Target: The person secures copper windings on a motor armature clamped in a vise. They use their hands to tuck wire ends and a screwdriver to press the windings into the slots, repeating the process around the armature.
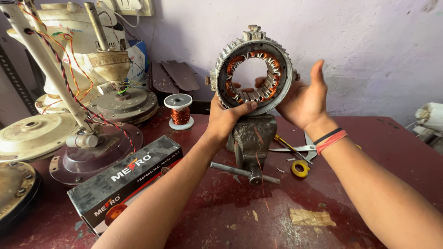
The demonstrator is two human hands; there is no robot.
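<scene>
A round metal stator ring (253, 50) with copper windings inside stands upright on edge above a grey bench vise (251, 138). My left hand (226, 117) grips its lower left rim, thumb across the front. My right hand (302, 99) cups the right side and back of the ring, thumb raised. A thin copper wire (259, 170) trails down from the ring over the vise. A red and a black band sit on my right wrist.
A spool of copper wire (179, 110), scissors (295, 148), a yellow tape roll (300, 168) and a dark cardboard tool box (124, 182) lie on the dark red table (240, 216). Dismantled ceiling fan parts (92, 92) crowd the left side.
</scene>
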